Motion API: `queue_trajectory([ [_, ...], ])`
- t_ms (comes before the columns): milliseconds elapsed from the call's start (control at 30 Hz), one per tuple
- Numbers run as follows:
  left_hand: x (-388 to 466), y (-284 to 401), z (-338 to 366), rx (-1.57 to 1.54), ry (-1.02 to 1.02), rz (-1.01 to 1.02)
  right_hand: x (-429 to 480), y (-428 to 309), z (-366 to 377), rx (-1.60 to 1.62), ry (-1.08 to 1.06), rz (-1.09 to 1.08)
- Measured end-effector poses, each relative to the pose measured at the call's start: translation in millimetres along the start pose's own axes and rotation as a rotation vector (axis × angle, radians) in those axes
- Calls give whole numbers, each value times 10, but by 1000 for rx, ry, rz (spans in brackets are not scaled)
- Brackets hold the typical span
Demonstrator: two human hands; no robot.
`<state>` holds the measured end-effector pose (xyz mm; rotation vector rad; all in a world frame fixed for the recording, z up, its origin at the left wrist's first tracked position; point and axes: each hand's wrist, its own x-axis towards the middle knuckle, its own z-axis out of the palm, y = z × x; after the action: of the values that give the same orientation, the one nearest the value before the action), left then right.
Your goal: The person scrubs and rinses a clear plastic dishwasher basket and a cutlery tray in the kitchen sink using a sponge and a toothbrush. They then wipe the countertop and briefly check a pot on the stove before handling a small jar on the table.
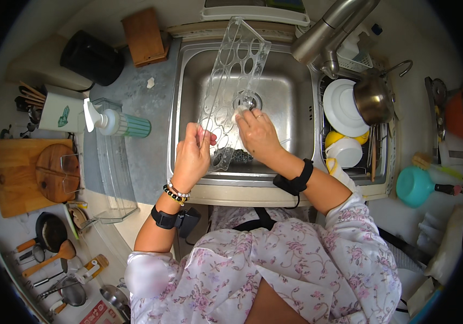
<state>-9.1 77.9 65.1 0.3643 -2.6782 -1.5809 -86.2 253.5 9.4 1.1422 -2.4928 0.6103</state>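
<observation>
A clear plastic rack panel with rows of round holes [236, 60] slants over the stainless steel sink [292, 105]. My left hand [194, 152] grips its near left edge. In my right hand [258, 135] a small whitish sponge or cloth [239, 113] is pinched against the panel's right side, above the drain. Below the panel's near end, a dark scouring pad [241, 156] lies on the sink floor. A long clear plastic bin [114, 174] stands on the counter to the left, partly under a spray bottle with green stripes [128, 122].
The tap [320, 32] leans over the sink's back right corner. White plates [341, 107], a metal pot [373, 99] and a white bowl [345, 154] crowd the drying rack at right. A black kettle-like appliance [91, 58] and a wooden block [144, 36] stand back left.
</observation>
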Motion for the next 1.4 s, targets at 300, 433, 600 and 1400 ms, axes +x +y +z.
queue_trajectory([
  [300, 180, 63, -26, -71, 94, -96, -380, -192, 184, 151, -207, -142],
  [433, 188, 60, -38, 6, 43, -67, 32, 247, 158, 53, -32, -117],
  [600, 167, 52, -10, 41, 46, -31, 272, 301, 31, -74, 50, 42],
  [1400, 141, 77, 41, 97, 119, 41, 116, 75, -46, 153, 10, 6],
])
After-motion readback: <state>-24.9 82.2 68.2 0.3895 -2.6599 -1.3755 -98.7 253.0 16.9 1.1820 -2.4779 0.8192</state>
